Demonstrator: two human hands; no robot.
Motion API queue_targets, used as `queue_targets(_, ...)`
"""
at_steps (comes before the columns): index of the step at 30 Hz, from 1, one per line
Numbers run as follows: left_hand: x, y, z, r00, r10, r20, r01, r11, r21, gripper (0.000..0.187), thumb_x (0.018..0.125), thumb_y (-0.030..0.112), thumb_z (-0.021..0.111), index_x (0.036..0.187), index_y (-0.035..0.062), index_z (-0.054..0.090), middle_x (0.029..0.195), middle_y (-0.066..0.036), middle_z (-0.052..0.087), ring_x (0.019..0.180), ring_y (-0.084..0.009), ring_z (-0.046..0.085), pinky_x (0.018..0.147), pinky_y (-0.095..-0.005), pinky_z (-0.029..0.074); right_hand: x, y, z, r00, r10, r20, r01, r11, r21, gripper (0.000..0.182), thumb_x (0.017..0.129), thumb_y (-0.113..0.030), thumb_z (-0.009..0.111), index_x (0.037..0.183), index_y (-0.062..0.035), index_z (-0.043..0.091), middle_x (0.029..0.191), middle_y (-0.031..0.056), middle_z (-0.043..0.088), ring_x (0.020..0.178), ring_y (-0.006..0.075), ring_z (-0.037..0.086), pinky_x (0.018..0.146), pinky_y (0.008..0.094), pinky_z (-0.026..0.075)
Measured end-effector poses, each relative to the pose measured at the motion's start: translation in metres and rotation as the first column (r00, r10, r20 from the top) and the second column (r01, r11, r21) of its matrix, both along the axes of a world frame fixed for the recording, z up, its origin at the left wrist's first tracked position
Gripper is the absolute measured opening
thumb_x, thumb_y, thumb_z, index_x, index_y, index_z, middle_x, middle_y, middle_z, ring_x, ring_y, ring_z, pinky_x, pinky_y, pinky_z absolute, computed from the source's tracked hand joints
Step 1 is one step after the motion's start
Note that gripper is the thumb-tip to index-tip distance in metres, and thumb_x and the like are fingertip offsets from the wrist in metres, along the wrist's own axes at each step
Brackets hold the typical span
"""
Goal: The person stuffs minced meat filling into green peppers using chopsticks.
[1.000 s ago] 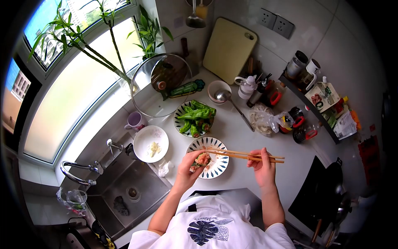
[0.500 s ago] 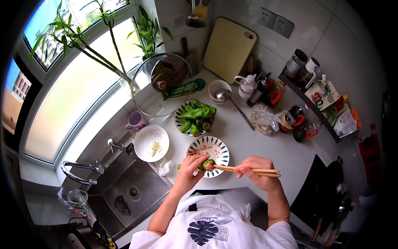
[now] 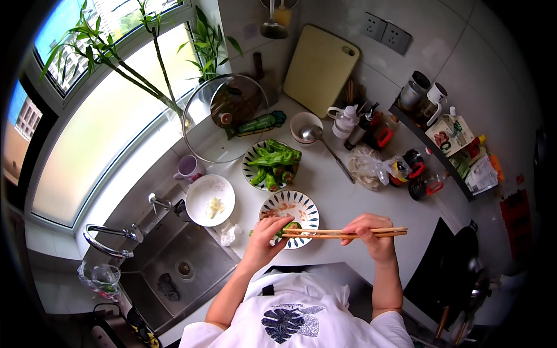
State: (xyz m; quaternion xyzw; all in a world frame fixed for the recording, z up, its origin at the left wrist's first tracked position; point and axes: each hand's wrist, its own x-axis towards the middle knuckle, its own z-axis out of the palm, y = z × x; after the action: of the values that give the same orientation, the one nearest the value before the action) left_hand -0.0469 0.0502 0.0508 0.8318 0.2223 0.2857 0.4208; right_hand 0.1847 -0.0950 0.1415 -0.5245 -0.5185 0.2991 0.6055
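Note:
My left hand (image 3: pixel 266 239) is closed around a green pepper (image 3: pixel 294 226), held over the near side of a patterned plate (image 3: pixel 314 216). Bits of pinkish minced meat (image 3: pixel 285 206) lie on that plate. To the right, my right hand (image 3: pixel 372 232) grips a pair of wooden chopsticks (image 3: pixel 328 233), whose tips reach the pepper beside my left fingers. Just behind the plate, a patterned bowl (image 3: pixel 248 172) holds several green peppers (image 3: pixel 274 159), some with meat showing at their ends.
A white bowl (image 3: pixel 197 187) with pale chopped pieces stands left, near the sink (image 3: pixel 145 272) and crumpled tissue (image 3: pixel 231 234). Behind are a glass lid (image 3: pixel 200 152), a small bowl (image 3: pixel 297 123) and a ladle (image 3: pixel 333 152). Bottles and a plastic bag (image 3: pixel 366 165) stand right.
My right hand has moved right and slightly up. The chopstick tips have left the pepper's meat-filled end and now lie across the pepper near my left fingers.

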Motion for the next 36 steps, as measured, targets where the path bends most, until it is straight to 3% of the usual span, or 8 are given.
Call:
queue_targets(5,-0.001,-0.001,-0.001,1.000,-0.009,-0.006,0.009,1.000,-0.026,0.060,0.070,-0.005,0.072,0.127,0.0088,0.061,0.119,-0.013,0.063,0.112,-0.0320,0.059,0.097,-0.0394,0.046,0.007,-0.006,-0.003,0.999,-0.016,-0.050,0.016,1.000,0.000,0.033,0.100,-0.019,0.056,0.089,0.0081,0.070,0.080,0.0155,0.067,0.066,0.0231,0.071,0.062,0.0284,0.058)
queue_targets(8,-0.001,-0.002,-0.003,0.998,-0.028,0.051,0.035,0.988,-0.148,0.057,0.073,-0.002,0.072,0.128,0.0111,0.061,0.117,-0.010,0.063,0.111,-0.0313,0.057,0.097,-0.0399,0.043,0.006,-0.006,-0.004,0.997,-0.019,-0.068,0.016,0.999,-0.051,0.030,0.100,-0.017,0.056,0.089,0.0073,0.070,0.079,0.0149,0.067,0.065,0.0222,0.071,0.060,0.0274,0.057)
queue_targets(11,0.001,-0.003,-0.004,0.994,-0.058,0.091,0.067,0.993,-0.098,0.057,0.073,-0.002,0.072,0.128,0.0109,0.061,0.116,-0.010,0.063,0.109,-0.0308,0.057,0.096,-0.0396,0.043,-0.008,-0.001,0.003,0.997,-0.031,0.075,0.041,0.990,-0.133,0.036,0.100,-0.021,0.054,0.086,0.0082,0.070,0.077,0.0151,0.066,0.062,0.0226,0.070,0.059,0.0289,0.057)
queue_targets(16,0.004,-0.005,-0.005,0.996,-0.085,-0.011,0.086,0.991,0.100,0.062,0.070,-0.001,0.072,0.129,0.0127,0.062,0.116,-0.006,0.064,0.104,-0.0266,0.057,0.094,-0.0386,0.042,-0.026,0.008,0.013,0.987,0.055,0.151,-0.016,0.968,-0.251,0.017,0.095,-0.007,0.061,0.094,0.0055,0.072,0.078,0.0126,0.067,0.062,0.0188,0.070,0.058,0.0269,0.055)
queue_targets(25,0.003,-0.014,-0.010,0.982,-0.161,-0.095,0.168,0.983,0.068,0.065,0.071,0.002,0.071,0.134,0.0153,0.059,0.115,-0.005,0.064,0.102,-0.0252,0.056,0.092,-0.0377,0.040,-0.025,0.018,0.020,0.952,0.183,0.246,-0.093,0.937,-0.337,0.010,0.090,-0.003,0.064,0.091,0.0034,0.072,0.081,0.0109,0.070,0.066,0.0148,0.067,0.058,0.0265,0.052)
queue_targets(32,0.002,-0.012,-0.026,0.987,-0.149,-0.059,0.149,0.989,-0.002,0.066,0.073,0.004,0.071,0.136,0.0151,0.056,0.112,-0.008,0.064,0.101,-0.0269,0.055,0.095,-0.0376,0.039,-0.004,0.007,0.046,0.931,0.129,0.341,-0.038,0.965,-0.261,0.012,0.090,-0.005,0.065,0.086,0.0042,0.072,0.076,0.0089,0.070,0.065,0.0147,0.067,0.058,0.0260,0.052)
queue_targets(35,-0.003,-0.008,-0.033,0.992,-0.124,-0.005,0.122,0.985,-0.122,0.063,0.076,0.004,0.070,0.137,0.0154,0.056,0.110,-0.009,0.064,0.101,-0.0270,0.056,0.094,-0.0371,0.039,0.010,0.002,0.044,0.972,0.069,0.223,-0.043,0.992,-0.122,0.019,0.094,-0.010,0.064,0.087,0.0062,0.071,0.077,0.0112,0.069,0.064,0.0166,0.068,0.057,0.0268,0.053)
queue_targets(36,-0.006,-0.006,-0.030,0.990,-0.137,0.024,0.139,0.969,-0.207,0.062,0.081,0.005,0.068,0.140,0.0120,0.052,0.116,-0.008,0.064,0.108,-0.0243,0.056,0.101,-0.0369,0.037,0.016,0.000,0.034,0.994,0.032,0.104,-0.027,0.998,-0.052,0.024,0.096,-0.014,0.062,0.088,0.0068,0.070,0.077,0.0126,0.068,0.063,0.0181,0.068,0.057,0.0277,0.054)
